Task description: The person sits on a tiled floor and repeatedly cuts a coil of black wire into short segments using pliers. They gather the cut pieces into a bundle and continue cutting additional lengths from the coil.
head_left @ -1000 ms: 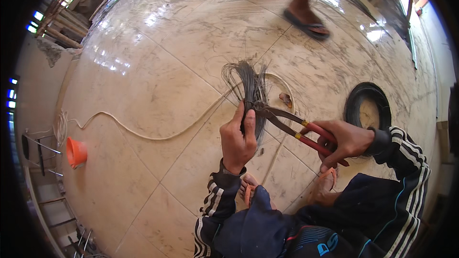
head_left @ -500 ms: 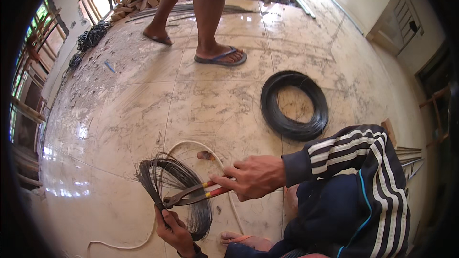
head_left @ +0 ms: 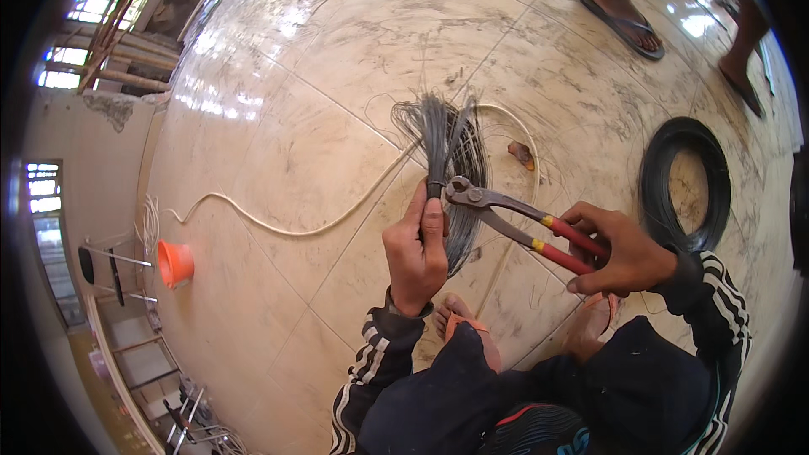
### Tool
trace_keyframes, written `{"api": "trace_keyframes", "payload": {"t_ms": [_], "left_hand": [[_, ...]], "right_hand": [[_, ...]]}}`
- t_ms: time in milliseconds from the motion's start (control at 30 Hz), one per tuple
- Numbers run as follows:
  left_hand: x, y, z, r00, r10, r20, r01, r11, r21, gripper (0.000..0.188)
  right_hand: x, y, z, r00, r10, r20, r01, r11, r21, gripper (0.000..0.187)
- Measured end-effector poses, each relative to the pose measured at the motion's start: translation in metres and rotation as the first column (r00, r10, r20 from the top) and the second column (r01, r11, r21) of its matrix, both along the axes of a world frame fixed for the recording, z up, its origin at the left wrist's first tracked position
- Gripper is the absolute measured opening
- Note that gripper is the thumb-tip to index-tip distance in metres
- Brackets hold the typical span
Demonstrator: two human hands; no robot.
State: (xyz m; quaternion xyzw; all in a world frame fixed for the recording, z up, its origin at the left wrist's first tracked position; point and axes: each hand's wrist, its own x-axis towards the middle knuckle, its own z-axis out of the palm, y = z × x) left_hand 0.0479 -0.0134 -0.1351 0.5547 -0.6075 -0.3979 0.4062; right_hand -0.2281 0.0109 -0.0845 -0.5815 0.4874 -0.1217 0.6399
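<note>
Head view shows the neck of a thin-wire bundle (head_left: 436, 139), at centre frame, already gathered by a dark band (head_left: 435, 189), its upper ends splayed loose. The left hand's (head_left: 415, 265) grip is closed around it; the right hand's (head_left: 628, 253) wraps the spread handles of pincers (head_left: 475, 195) beside the band, while a wire coil (head_left: 656, 181) lies untouched at right.

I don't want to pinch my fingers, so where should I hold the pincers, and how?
Probably hold the pincers by their red handles, coming from the right, as the right hand does. The handles are long, spread apart and point right. Keep fingers off the jaws, which point left toward the wire bundle.
</note>
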Motion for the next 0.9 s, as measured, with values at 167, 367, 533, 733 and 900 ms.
{"api": "trace_keyframes", "payload": {"t_ms": [167, 367, 533, 733, 900], "left_hand": [[-0.008, 0.01, -0.008, 0.999, -0.045, -0.007, 0.045, 0.999, -0.022, 0.038], [-0.017, 0.011, -0.002, 0.992, -0.122, 0.018, 0.123, 0.992, -0.029, 0.037], [-0.018, 0.011, 0.004, 0.986, -0.14, 0.09, 0.144, 0.989, -0.036, 0.031], [-0.015, 0.01, -0.005, 0.987, -0.131, 0.088, 0.139, 0.987, -0.086, 0.035], [-0.015, 0.013, -0.008, 0.988, -0.129, 0.079, 0.137, 0.985, -0.107, 0.036]], "right_hand": [[-0.015, -0.002, -0.023, 0.941, -0.008, -0.339, -0.196, 0.803, -0.562, 0.054], [-0.029, -0.009, -0.024, 0.906, -0.123, 0.405, -0.236, 0.648, 0.724, 0.043], [-0.031, -0.001, -0.034, 0.965, 0.123, 0.233, -0.225, 0.842, 0.491, 0.049], [-0.018, 0.003, 0.002, 0.986, 0.1, -0.133, -0.116, 0.986, -0.116, 0.061], [-0.013, 0.015, -0.005, 0.877, -0.064, -0.476, -0.29, 0.718, -0.632, 0.068]]}}
